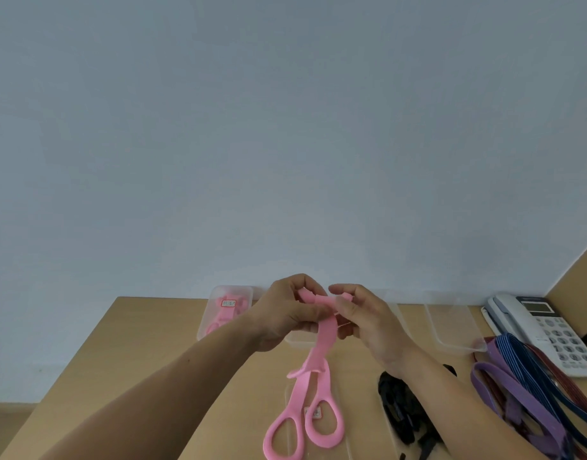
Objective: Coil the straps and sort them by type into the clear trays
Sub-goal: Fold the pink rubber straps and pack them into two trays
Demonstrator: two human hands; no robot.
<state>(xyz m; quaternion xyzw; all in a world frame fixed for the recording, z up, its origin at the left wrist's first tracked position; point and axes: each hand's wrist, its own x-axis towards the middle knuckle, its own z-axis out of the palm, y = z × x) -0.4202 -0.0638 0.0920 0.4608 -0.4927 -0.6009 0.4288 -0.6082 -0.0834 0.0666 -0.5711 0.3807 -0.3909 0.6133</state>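
Both hands hold a pink strap (326, 330) above the wooden table (146, 330). My left hand (285, 313) grips its upper end, and my right hand (365, 317) pinches the same end from the right. The strap hangs down and ends in two loops that lie near the front edge. A clear tray (208, 322) at the back left holds another pink strap (226, 310). A second clear tray (300, 341) sits behind my hands, mostly hidden. A third clear tray (451, 330) stands to the right.
Black straps (401, 410) lie under my right forearm. Purple (517, 400), blue (530, 370) and dark red straps are piled at the right. A white desk phone (547, 330) sits at the back right. A pale wall rises behind the table.
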